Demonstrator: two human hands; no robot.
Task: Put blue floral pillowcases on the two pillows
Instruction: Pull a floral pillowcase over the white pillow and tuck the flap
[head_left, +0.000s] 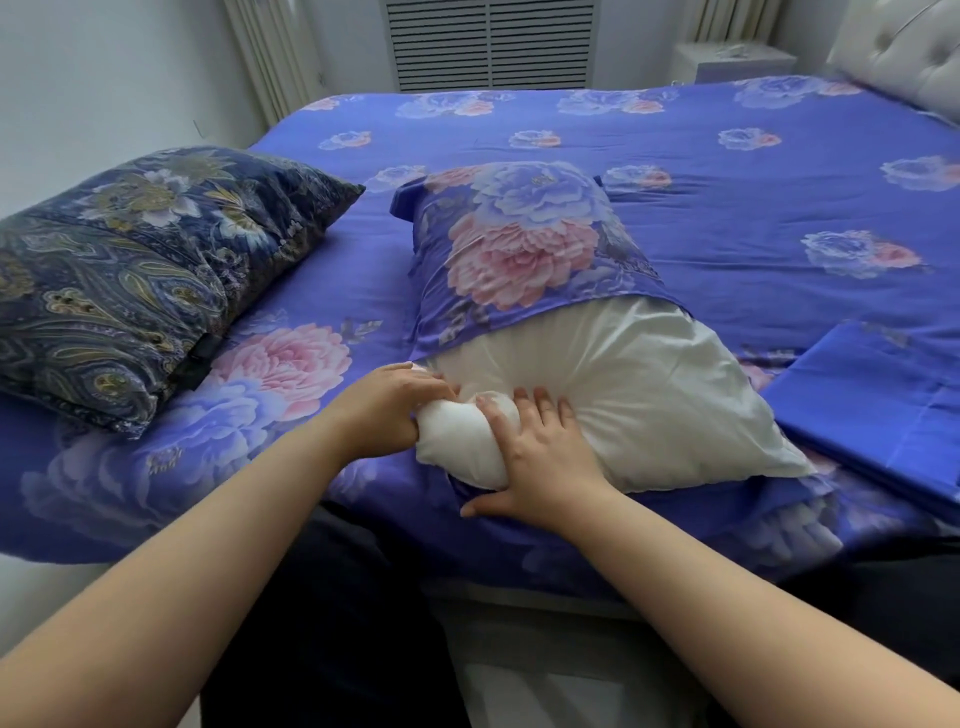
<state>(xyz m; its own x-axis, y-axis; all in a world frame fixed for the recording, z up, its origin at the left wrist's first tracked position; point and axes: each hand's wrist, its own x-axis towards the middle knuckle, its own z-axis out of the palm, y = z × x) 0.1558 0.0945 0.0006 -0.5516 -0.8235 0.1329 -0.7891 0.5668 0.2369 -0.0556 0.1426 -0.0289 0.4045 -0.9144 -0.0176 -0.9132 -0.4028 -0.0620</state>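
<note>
Head camera looks forward and down, close over the bed (727, 218).

The plump white pillow (649, 405) sits half inside a blue pillowcase with pink and lilac peonies (519, 244). The bedsheet (727, 208) bears the same blue floral print. A second pillow in dark navy paisley with gold flowers (135, 270) lies beside it.
</note>
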